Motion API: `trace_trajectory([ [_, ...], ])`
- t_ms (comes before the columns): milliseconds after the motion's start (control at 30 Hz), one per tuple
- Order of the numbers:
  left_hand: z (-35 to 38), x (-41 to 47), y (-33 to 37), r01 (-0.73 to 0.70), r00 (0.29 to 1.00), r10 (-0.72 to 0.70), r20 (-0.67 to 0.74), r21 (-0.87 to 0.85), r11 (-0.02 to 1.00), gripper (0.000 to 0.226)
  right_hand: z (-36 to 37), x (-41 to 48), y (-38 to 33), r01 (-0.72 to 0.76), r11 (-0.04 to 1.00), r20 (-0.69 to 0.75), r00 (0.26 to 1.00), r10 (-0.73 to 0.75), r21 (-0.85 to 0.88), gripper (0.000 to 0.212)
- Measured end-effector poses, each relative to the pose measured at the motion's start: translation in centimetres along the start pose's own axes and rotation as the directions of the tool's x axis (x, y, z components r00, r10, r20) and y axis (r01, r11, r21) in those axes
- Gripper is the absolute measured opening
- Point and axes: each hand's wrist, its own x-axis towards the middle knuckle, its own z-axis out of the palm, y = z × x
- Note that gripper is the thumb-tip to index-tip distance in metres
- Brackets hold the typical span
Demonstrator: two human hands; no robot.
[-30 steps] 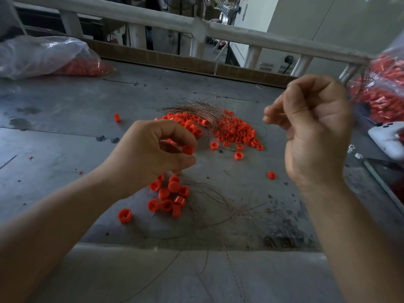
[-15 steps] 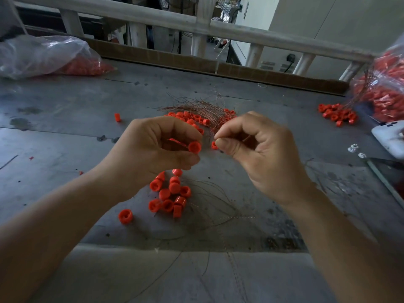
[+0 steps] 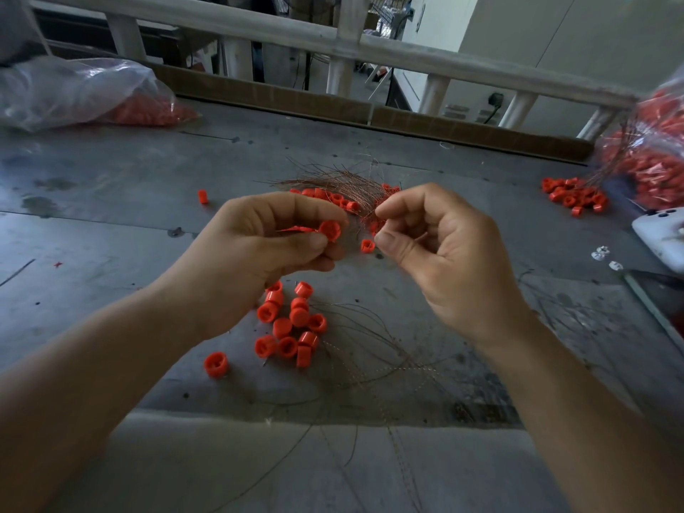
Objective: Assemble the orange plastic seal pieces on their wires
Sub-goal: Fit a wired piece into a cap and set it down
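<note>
- The orange seal piece [image 3: 329, 230] was gripped between the thumb and forefinger of the left hand [image 3: 266, 261], raised clear of the grey surface [image 3: 111, 187]. A flat orange tab [image 3: 296, 229] ran from it back into the curled fingers.
- The right hand [image 3: 444, 264] was held just beside it with fingers curled, thumb and forefinger pinching a fine wire [image 3: 418, 236]. The strand was too thin to trace to its end.
- The two hands were close but apart. A single loose piece [image 3: 367, 246] lay on the surface in the gap seen between them.
- Behind the hands, the wire bundle [image 3: 344, 181] lay fanned out over a scatter of orange pieces [image 3: 333, 198].
- Nearer than the left hand, a cluster of pieces [image 3: 292, 323] lay touching one another, with loose wires [image 3: 370, 338] curving away to the right.
- One stray piece [image 3: 215, 363] lay apart to the left of that cluster. Another lone piece [image 3: 203, 197] stood well off to the far left.
- At the far right, a small pile [image 3: 573, 196] lay beside a clear bag [image 3: 651, 153] packed with orange parts and wires.
- A second bag [image 3: 74, 90], holding orange pieces, occupied the far left corner.
- A white device [image 3: 659, 236] was cut off by the right edge.
- A pale railing [image 3: 370, 46] ran along the far side.
</note>
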Motion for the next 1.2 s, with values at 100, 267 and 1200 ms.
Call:
trace_trajectory([
  [100,0.12,-0.08,-0.09,-0.008,1.000,0.008,0.020,0.036,0.999,0.026,0.07,-0.09,-0.17,-0.008,1.000,0.012,1.000,0.007,0.026,0.029],
  [267,0.19,-0.24,-0.22,-0.016,0.999,0.016,0.050,0.000,1.000,0.021,0.36,-0.33,-0.44,-0.006,0.998,0.057,0.998,0.002,0.069,0.030],
  [1200,0.37,-0.49,0.18,0.012,0.994,-0.011,0.111,-0.008,1.000,0.032,0.18,-0.42,-0.47,-0.067,0.997,0.075,0.995,0.064,0.043,0.028],
])
